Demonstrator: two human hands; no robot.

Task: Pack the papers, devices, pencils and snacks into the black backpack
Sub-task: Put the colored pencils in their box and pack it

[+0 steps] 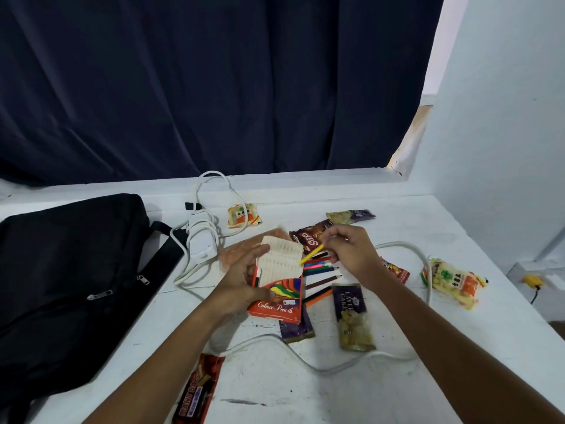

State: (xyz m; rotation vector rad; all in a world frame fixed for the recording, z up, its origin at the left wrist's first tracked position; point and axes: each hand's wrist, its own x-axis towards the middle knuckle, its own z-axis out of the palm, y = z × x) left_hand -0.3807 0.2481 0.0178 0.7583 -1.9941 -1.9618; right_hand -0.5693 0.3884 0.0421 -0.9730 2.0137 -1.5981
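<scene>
A: Left hand (241, 278) wrapped round the orange pencil box (276, 293), thumb across its front, flap tipped up and back. Why held that way?

B: Probably to keep the mouth clear and facing the other hand. Lifted off the white table (397, 402) too, tilted toward the incoming pencil.

A: And the right hand (348, 250)?

B: Fingers pinched together on a yellow pencil (312, 254), its tip aimed at the box opening, just at the flap edge. Not yet inside, by the look of it.

A: Rest of the pencils?

B: Loose pencils (321, 269) fanned out on the table just right of the box, under the right hand. Likely left there for quick picking, one at a time.

A: Black backpack (67, 280)?

B: Flat at the left of the table, well apart from the box, zippers apparently closed. Hard to say whether anything sits inside.

A: Snacks?

B: Scattered: a layer cake packet (351, 316) near the box, a chocolate bar pack (195, 393) at the near edge, others farther back. White charger and cable (203, 240) between backpack and box. None packed yet, seemingly.
</scene>
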